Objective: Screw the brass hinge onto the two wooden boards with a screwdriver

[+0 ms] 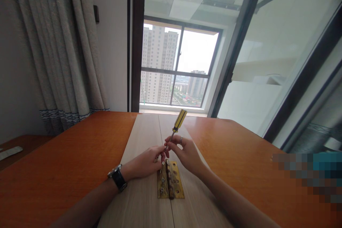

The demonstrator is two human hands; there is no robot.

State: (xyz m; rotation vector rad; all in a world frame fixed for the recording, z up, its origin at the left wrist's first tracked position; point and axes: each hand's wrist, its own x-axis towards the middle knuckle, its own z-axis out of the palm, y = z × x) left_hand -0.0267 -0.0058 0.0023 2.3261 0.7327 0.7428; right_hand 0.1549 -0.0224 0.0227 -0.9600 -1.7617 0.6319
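Observation:
A brass-coloured hinge (171, 181) lies open across the seam between two pale wooden boards (144, 185). Several screws show in its left leaf, and one screw head (163, 163) stands up near the top. My right hand (187, 151) pinches the metal shaft of a screwdriver (180, 119), whose yellow-and-black handle points up and away from me. Just left of it, my left hand (146, 162) is closed, its fingertips by the lower end of the shaft above the hinge. What those fingers hold, if anything, is hidden.
The boards rest on an orange-brown table (93, 160). Grey curtains (61, 42) hang at the left, and a dark-framed glass door (240, 42) stands beyond the far edge. A white strip (10, 152) lies at the far left. Something blurred out sits at the right.

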